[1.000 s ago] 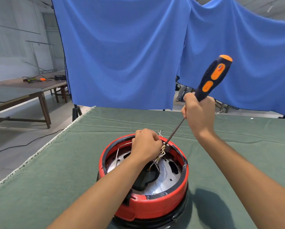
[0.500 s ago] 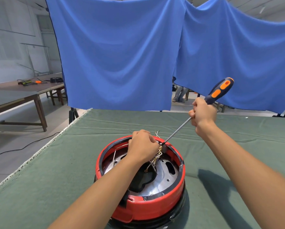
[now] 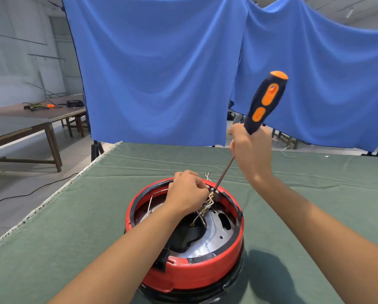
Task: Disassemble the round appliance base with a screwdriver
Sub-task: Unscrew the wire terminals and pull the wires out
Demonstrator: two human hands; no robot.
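Red round appliance base (image 3: 184, 268) standing open on the green cloth-covered table (image 3: 52, 249); rigid shell, thin loose wires (image 3: 202, 210) probably fragile. Left hand (image 3: 187, 195) curled over wiring at the far rim; right hand (image 3: 252, 150) clamped round screwdriver (image 3: 264, 102), tip at that rim.

The person's two forearms enter from the bottom edge, both bare from the lowest visible point to the wrist, with no sleeve, cuff or glove showing. The left hand (image 3: 187, 193) and the right hand (image 3: 252, 150) are bare as well; no ring, watch, strap or bracelet shows on either wrist. The fingernails cannot be made out from this angle.
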